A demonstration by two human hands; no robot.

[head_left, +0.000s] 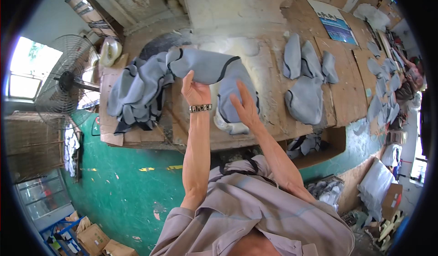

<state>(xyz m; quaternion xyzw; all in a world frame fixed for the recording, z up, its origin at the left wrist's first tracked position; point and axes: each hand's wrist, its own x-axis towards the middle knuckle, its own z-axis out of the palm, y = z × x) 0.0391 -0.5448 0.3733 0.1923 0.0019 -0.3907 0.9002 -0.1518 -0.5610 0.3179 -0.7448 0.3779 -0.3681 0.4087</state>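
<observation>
My left hand [196, 91], with a beaded bracelet at the wrist, is closed at the lower edge of a grey fabric piece with black edging [200, 66]. The piece is held above the table, bent lengthwise. My right hand [246, 107] has its fingers stretched out and rests on a second grey fabric piece [230, 100], which lies over a pale form [232, 127] near the table's front. A heap of similar grey pieces [139, 89] lies left of my left hand. The fingers of my left hand are partly hidden behind the palm.
Several grey pieces [305, 100] lie on the cardboard-covered table [342, 84] to the right, with more farther right. A fan [67, 80] stands at the left. Under the table is an open cardboard box [335, 148]. A blue-and-white printed sheet [333, 23] lies at the back right.
</observation>
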